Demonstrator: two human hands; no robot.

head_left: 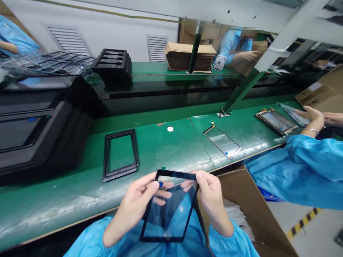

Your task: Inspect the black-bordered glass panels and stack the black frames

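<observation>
Between my two hands is a clear glass touch panel (171,217) with a black border, held in front of my body below the bench edge. My left hand (139,200) grips its upper left side, thumb in front by a small blue tab, fingers seen through the glass. At the upper right corner, my right hand (210,192) pinches it the same way. A small green tab sticks up from the panel's top edge. Beyond it on the bench lie stacked black frames (107,157) to the left and another glass panel (222,142) to the right.
Foam trays (72,142) holding dark panels are stacked at left. A cardboard box (249,200) stands below the bench edge. At right a co-worker's hands (313,117) hold a panel near a panel stack (277,121). A post (238,92) rises from the green bench (166,150).
</observation>
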